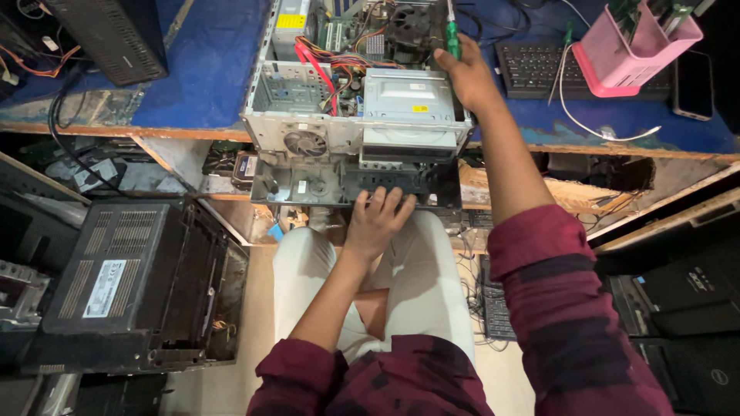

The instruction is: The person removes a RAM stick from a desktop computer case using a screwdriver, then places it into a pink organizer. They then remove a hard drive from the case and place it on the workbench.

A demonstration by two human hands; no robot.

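An open desktop computer case (pixel 266 115) lies on its side on the blue workbench (pixel 208 77), its inside full of wires, a fan and a silver optical drive (pixel 405 96). My right hand (pixel 466 73) rests on the case's right edge and grips a green-handled screwdriver (pixel 452 35) that points upward. My left hand (pixel 378 219) holds the lower edge of the case's black front panel (pixel 316 185), which hangs off the front of the bench above my lap.
A black keyboard (pixel 536 69), a pink organiser (pixel 640 42), a white cable (pixel 586 123) and a phone (pixel 692 85) lie on the bench to the right. A black, opened device (pixel 131 277) sits on the floor at left. More black computer towers (pixel 686 308) stand at right.
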